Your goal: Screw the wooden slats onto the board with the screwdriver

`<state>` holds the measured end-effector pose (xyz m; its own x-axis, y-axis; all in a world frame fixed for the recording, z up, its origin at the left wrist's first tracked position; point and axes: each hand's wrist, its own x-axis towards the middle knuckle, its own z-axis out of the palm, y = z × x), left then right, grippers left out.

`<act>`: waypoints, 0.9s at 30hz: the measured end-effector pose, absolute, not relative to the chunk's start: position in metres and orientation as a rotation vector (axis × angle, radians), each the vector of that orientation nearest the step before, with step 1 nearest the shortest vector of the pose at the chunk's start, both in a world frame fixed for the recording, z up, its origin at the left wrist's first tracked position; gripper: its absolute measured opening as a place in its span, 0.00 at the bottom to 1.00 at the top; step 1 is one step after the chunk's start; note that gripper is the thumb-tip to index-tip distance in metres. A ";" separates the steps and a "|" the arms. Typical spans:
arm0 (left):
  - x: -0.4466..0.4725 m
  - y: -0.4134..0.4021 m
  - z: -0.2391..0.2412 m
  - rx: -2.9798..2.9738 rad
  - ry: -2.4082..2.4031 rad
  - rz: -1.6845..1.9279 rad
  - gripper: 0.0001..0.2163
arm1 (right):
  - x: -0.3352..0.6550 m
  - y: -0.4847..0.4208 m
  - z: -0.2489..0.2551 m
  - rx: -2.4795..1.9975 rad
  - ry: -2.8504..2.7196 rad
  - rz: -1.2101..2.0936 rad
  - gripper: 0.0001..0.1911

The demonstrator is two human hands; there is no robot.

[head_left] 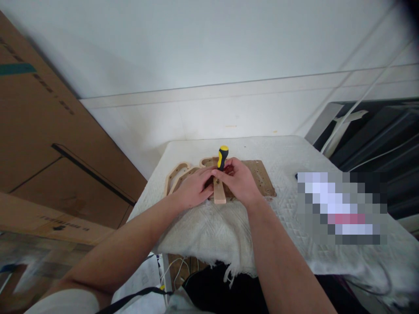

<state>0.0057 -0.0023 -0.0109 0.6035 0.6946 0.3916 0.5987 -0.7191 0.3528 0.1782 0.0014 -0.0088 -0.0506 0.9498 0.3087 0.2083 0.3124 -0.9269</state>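
A screwdriver [223, 156] with a yellow and black handle stands nearly upright between my hands, handle up. My right hand [241, 179] is closed, its thumb and fingers around the lower part of the screwdriver, just below the handle. The tip is hidden. Beneath it, a pale wooden bar [220, 195] with small dark holes points towards me. My left hand [195, 188] is closed at the left side of the bar, fingertips gripping it. Curved wooden pieces [175, 172] with holes lie beyond and left of my left hand. A brown cardboard sheet [266, 178] with punched holes lies partly under my right hand.
A white textured cloth [281, 152] covers the table, its fringe hanging at the front edge. A blurred-out item [334, 205] lies at the right. A large cardboard box [42, 117] stands left; a white wall [209, 52] rises behind. Cables [178, 268] hang below the table.
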 end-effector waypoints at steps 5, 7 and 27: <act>0.006 -0.002 -0.010 2.631 1.062 0.762 0.18 | 0.178 -0.002 -0.004 -1.000 -1.520 0.904 0.13; 0.006 -0.002 -0.010 2.627 1.065 0.755 0.19 | 0.179 -0.003 -0.003 -1.021 -1.534 0.876 0.13; 0.006 -0.002 -0.010 2.635 1.033 0.772 0.16 | 0.180 -0.002 -0.004 -1.052 -1.529 0.868 0.11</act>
